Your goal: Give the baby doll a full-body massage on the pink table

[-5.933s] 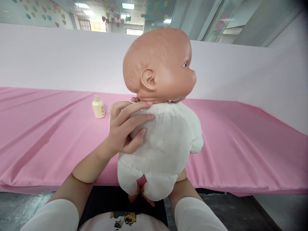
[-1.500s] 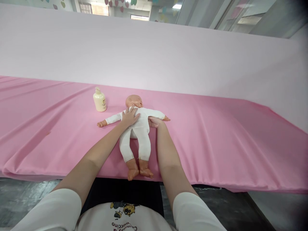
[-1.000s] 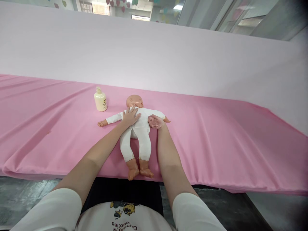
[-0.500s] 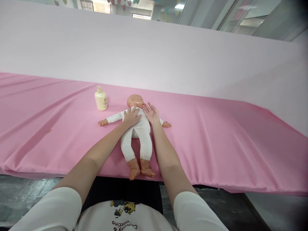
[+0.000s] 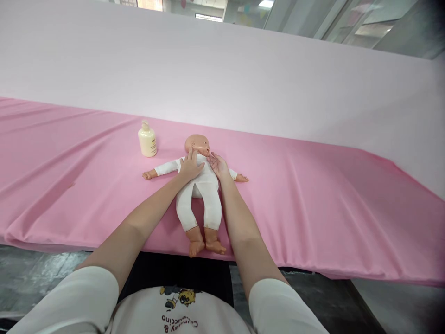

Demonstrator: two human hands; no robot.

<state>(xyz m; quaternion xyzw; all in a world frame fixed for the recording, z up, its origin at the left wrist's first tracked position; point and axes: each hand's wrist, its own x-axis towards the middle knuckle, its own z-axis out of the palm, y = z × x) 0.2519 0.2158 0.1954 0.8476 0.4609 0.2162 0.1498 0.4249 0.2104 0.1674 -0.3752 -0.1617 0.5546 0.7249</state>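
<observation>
A baby doll (image 5: 200, 185) in a white suit lies on its back on the desk (image 5: 313, 204), which is covered with a pink cloth. Its head points away from the person and its bare feet reach the near edge of the desk. Both arms of the doll are spread out to the sides.

The left hand (image 5: 190, 168) rests flat on the chest of the doll, the fingers stretched and together, pointing toward the doll's chin — it presses or lies on the suit but does not close around anything. The right hand (image 5: 218, 165) is on the other side of the chest, just beside the left hand, near the doll's shoulder. Its fingers are open and a little bent, the palm turned partly up; whether it touches the suit cannot be told for sure. It holds nothing.

A small cream bottle (image 5: 147, 139) with a pump top stands upright on the cloth, left of the doll's head and a little behind it, apart from the doll. Behind the doll, a pale pink wall (image 5: 243, 79) rises from the far edge of the desk.
</observation>
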